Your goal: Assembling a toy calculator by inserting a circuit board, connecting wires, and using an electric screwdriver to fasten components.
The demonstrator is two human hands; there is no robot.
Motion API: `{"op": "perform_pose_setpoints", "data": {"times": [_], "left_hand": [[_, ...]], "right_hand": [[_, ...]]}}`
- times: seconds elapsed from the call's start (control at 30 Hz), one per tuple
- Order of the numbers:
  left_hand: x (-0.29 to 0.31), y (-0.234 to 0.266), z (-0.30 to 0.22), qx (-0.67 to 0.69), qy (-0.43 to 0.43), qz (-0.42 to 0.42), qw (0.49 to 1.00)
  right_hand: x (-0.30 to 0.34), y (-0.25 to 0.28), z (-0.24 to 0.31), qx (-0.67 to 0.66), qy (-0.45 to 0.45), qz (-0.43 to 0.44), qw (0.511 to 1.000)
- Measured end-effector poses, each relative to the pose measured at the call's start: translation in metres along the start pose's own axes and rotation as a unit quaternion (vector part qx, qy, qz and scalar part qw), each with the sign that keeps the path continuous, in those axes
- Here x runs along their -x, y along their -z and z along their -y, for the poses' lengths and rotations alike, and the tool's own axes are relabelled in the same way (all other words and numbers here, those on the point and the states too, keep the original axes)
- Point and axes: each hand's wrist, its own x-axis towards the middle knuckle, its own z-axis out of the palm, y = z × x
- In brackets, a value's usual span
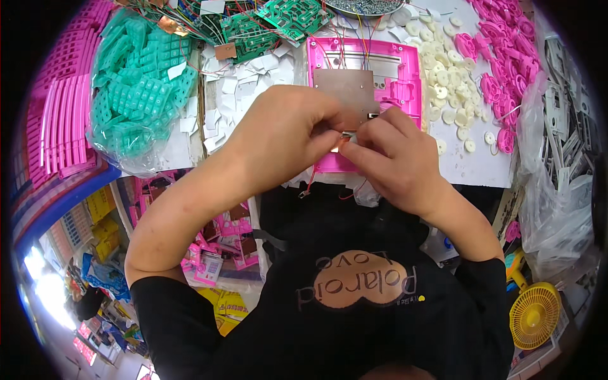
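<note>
A pink plastic housing (pixel 410 82) lies in front of me at the table's near edge, its inner side facing up. Tilted over it is a brown circuit board (pixel 345 85), with thin coloured wires running from its top. My left hand (pixel 288 130) is closed at the board's lower left edge, thumb and fingers pinched. Opposite it, my right hand (pixel 399 158) is closed too, its thumb and bent fingers meeting at the lower right corner. Between the fingertips a small shiny metal part (pixel 346 135) shows; the fingers hide most of it.
Turquoise button pads (pixel 142 82) are heaped at the left, beside white paper squares (pixel 244 82). Green circuit boards (pixel 294 19) with wires and a bowl of small metal parts (pixel 364 6) stand at the back. Cream discs (pixel 453 88) and pink plastic parts (pixel 503 82) cover the right side.
</note>
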Motion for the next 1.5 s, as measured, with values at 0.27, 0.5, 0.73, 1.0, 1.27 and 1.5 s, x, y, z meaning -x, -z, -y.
{"op": "perform_pose_setpoints", "data": {"times": [0.27, 0.5, 0.73, 1.0, 1.27, 1.5], "left_hand": [[0.013, -0.01, 0.004, -0.051, -0.044, -0.065, 0.996], [0.014, -0.006, 0.005, -0.069, -0.068, -0.049, 0.994], [0.016, -0.008, 0.004, -0.045, -0.049, -0.06, 0.996], [0.022, -0.013, 0.005, 0.018, -0.008, -0.084, 0.996], [0.013, -0.01, 0.004, -0.099, -0.068, -0.106, 0.987], [0.016, -0.01, -0.006, -0.125, -0.016, -0.045, 0.991]], "right_hand": [[-0.007, -0.005, -0.005, 0.003, 0.003, 0.055, 0.998], [-0.01, -0.005, -0.008, -0.009, 0.006, 0.065, 0.998], [-0.013, -0.004, -0.011, -0.004, 0.035, 0.072, 0.997], [-0.015, 0.004, -0.006, 0.012, 0.031, 0.123, 0.992], [-0.01, 0.02, 0.013, 0.054, -0.005, 0.174, 0.983], [-0.006, 0.028, 0.011, 0.021, -0.019, 0.188, 0.982]]}}
